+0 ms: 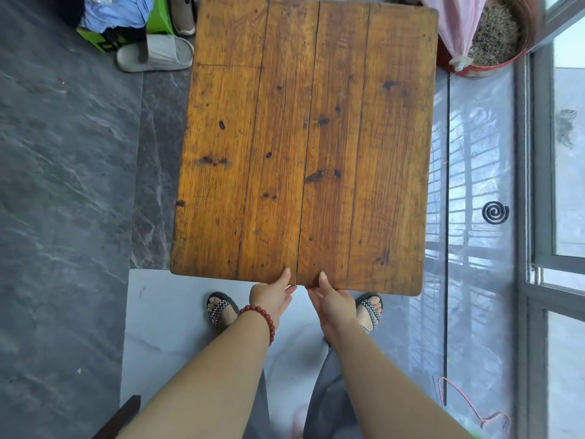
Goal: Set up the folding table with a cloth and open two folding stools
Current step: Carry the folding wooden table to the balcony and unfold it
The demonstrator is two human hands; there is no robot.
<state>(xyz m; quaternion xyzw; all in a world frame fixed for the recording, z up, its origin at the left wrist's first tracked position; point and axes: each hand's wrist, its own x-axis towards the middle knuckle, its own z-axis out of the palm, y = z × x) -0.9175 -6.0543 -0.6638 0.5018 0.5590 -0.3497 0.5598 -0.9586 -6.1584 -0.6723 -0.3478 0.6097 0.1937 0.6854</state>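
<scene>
Seen from above, a wooden table (304, 137) stands unfolded on a grey tiled floor (63, 185), its two halves meeting flat along a centre seam. The left hand (272, 296), with a red bead bracelet (259, 315) on the wrist, and the right hand (332, 302) pinch the table's near edge on either side of that seam, thumbs on top and the other fingers tucked beneath, mostly hidden. Sandalled feet (221, 308) stand just under that edge; a white slipper (155, 53) lies beyond the far left corner, a round basin (493, 36) sits by the far right corner, and a mosquito coil (495, 211) rests on the floor to the right.
</scene>
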